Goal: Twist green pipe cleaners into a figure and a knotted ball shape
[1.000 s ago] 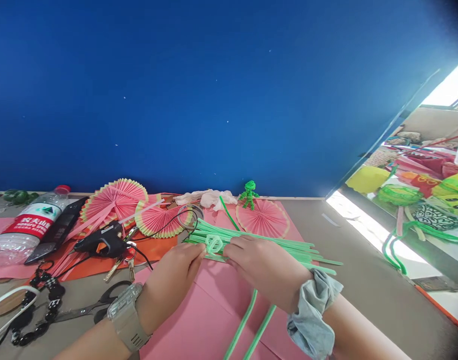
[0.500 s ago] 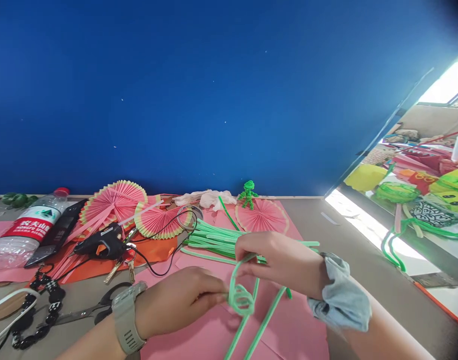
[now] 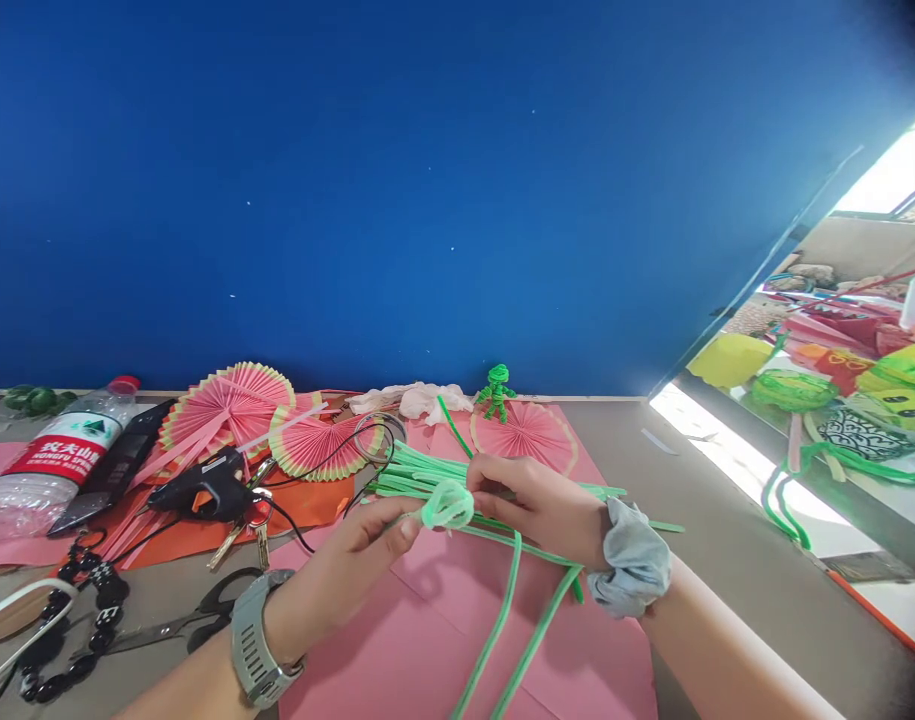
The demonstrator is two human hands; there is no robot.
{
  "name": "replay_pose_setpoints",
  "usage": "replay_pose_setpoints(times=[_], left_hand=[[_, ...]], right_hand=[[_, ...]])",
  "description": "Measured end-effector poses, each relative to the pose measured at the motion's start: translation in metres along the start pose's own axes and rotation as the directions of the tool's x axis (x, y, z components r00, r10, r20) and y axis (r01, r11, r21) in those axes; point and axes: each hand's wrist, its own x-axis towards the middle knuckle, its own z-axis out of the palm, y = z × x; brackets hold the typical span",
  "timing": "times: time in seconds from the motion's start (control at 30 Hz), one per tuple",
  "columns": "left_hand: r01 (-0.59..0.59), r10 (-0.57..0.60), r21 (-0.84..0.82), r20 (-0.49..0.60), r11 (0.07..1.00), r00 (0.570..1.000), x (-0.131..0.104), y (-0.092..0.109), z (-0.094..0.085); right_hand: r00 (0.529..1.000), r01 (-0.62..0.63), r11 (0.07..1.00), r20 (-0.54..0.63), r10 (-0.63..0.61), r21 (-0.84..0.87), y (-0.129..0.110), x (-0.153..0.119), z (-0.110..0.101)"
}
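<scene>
A light green pipe cleaner is wound into a small looped coil (image 3: 448,506) between my hands. My left hand (image 3: 363,560) pinches the coil's left side between thumb and finger. On the coil's right side, my right hand (image 3: 528,505) has its fingers closed on the same pipe cleaner. Behind the hands lies a bundle of green pipe cleaners (image 3: 412,470) on pink paper (image 3: 427,620). Two long green strands (image 3: 532,650) run toward the front edge of the view. A little green wound figure (image 3: 496,392) stands at the back, beside a pleated pink fan.
A plastic bottle (image 3: 67,450), black glue gun (image 3: 206,487), keys (image 3: 262,530), scissors (image 3: 164,632), and black bead string (image 3: 104,620) lie at the left. Pleated pink paper fans (image 3: 228,405) rest against the blue wall (image 3: 427,200). Colourful crafts (image 3: 794,390) appear at the right.
Both hands have risen slightly with the coil, which has moved up and left and looks tighter. The loose loop above it is gone. The long strands hang apart from the coil.
</scene>
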Motion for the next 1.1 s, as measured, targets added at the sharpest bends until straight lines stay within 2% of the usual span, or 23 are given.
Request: replay_pose_setpoints(times=[0.07,0.2,0.3,0.4,0.53,0.67,0.77,0.87,0.97,1.1], left_hand=[[0.012,-0.012,0.013,-0.005,1.0,1.0,0.0,0.001,0.001],[-0.025,0.022,0.047,0.078,0.999,0.997,0.001,0.008,0.001],[-0.027,0.022,0.063,0.086,0.998,0.996,0.0,0.012,0.001],[0.005,-0.007,0.064,0.034,0.998,0.999,-0.001,0.012,0.002],[0.019,-0.02,-0.03,-0.052,0.999,0.998,0.0,0.01,0.004],[0.021,-0.027,-0.037,-0.18,0.999,0.983,0.003,0.011,0.003],[0.038,-0.028,0.033,-0.257,0.999,0.966,0.004,0.011,0.001],[0.039,0.007,0.153,-0.292,0.987,0.956,0.006,0.011,0.0],[-0.007,0.091,0.319,-0.249,0.948,0.964,0.007,0.011,0.0],[-0.051,0.15,0.535,-0.143,0.843,0.978,0.006,0.012,0.002]], right_hand=[[0.999,-0.012,0.999,-0.046,0.01,-0.037,0.002,0.001,0.001],[0.992,-0.044,0.996,-0.121,0.034,-0.075,0.005,0.001,0.001],[0.994,-0.025,0.996,-0.108,0.016,-0.082,0.005,0.002,-0.001],[0.997,0.008,0.995,-0.073,-0.016,-0.099,0.002,0.003,-0.001],[0.998,0.013,0.988,-0.053,-0.021,-0.151,-0.003,0.006,0.008],[0.998,-0.026,0.936,-0.055,0.007,-0.351,-0.009,0.008,0.022],[0.999,-0.022,0.866,-0.043,0.001,-0.5,-0.02,0.006,0.03],[0.999,-0.013,0.833,-0.033,-0.006,-0.554,-0.034,0.003,0.031],[0.999,0.008,0.777,-0.021,-0.028,-0.63,-0.042,0.0,0.028],[0.992,0.099,0.706,0.016,-0.123,-0.701,-0.041,-0.007,0.024]])
